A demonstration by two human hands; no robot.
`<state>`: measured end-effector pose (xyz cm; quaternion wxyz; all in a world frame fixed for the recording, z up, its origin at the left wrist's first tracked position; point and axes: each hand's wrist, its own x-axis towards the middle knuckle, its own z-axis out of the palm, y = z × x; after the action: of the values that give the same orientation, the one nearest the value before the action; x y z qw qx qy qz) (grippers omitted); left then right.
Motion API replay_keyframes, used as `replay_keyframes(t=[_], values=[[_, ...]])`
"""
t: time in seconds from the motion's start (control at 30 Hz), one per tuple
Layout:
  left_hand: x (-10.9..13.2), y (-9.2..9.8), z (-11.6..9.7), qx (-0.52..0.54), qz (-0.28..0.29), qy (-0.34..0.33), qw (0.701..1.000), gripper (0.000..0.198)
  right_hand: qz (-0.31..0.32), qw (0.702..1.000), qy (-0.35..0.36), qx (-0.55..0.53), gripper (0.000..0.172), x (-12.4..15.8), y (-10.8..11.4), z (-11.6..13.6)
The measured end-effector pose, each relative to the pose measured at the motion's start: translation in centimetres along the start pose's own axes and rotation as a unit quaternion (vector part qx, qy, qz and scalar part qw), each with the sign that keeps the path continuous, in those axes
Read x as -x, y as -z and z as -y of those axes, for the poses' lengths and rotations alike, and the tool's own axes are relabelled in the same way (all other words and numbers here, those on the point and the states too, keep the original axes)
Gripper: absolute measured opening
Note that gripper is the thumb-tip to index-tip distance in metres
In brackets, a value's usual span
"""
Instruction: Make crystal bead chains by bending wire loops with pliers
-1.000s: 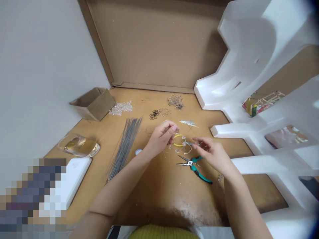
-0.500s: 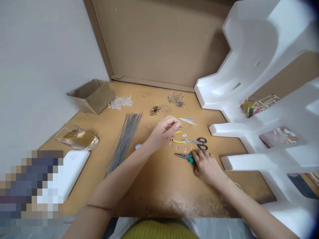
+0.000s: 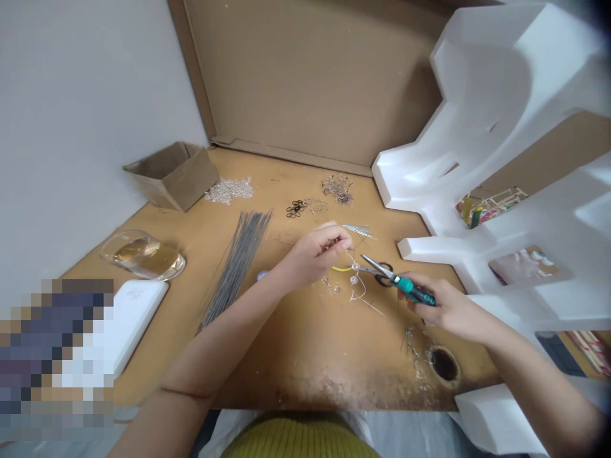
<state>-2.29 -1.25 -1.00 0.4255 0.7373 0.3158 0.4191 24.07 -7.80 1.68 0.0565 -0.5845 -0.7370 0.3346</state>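
My left hand (image 3: 315, 254) is pinched closed on a thin wire strung with clear beads (image 3: 354, 280), held just above the brown board. My right hand (image 3: 449, 308) grips the teal-handled pliers (image 3: 398, 283), whose metal jaws point left toward the beaded wire. Black-handled scissors (image 3: 382, 272) and a yellow-handled tool (image 3: 341, 268) lie on the board under the pliers and the wire.
A bundle of grey wires (image 3: 238, 261) lies left of my hands. At the back are clear beads (image 3: 229, 189), black rings (image 3: 296, 208), a small cardboard box (image 3: 174, 175) and short pins (image 3: 358, 230). White foam blocks (image 3: 477, 191) stand on the right. The board has a hole (image 3: 443, 364).
My right hand reached down to the teal pliers on the board, picked them up and now points them at the beaded wire. My left hand kept its pinch on the wire.
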Motion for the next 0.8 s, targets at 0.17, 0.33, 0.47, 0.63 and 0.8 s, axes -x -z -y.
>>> replay_keyframes(t=[0.17, 0.33, 0.47, 0.63, 0.8], values=[[0.1, 0.0, -0.2, -0.003, 0.000, 0.004, 1.000, 0.020, 0.007, 1.000, 0.013, 0.019, 0.037, -0.2, 0.0, 1.1], [0.0, -0.1, 0.0, -0.016, 0.004, -0.005, 1.000, 0.019, 0.003, 0.999, 0.019, 0.044, 0.044, -0.2, 0.2, 1.7], [0.0, -0.2, 0.3, -0.018, 0.004, -0.015, 1.000, 0.019, 0.001, 0.998, 0.009, 0.056, 0.040, -0.2, 0.3, 1.7], [0.1, -0.3, 0.6, -0.016, -0.004, -0.016, 1.000, 0.020, -0.001, 0.999, 0.002, 0.045, 0.036, -0.2, 0.3, 1.8], [0.2, -0.8, 0.8, -0.018, -0.036, -0.006, 0.999, 0.017, -0.013, 0.998, 0.000, 0.067, 0.027, -0.1, -0.1, 1.6]])
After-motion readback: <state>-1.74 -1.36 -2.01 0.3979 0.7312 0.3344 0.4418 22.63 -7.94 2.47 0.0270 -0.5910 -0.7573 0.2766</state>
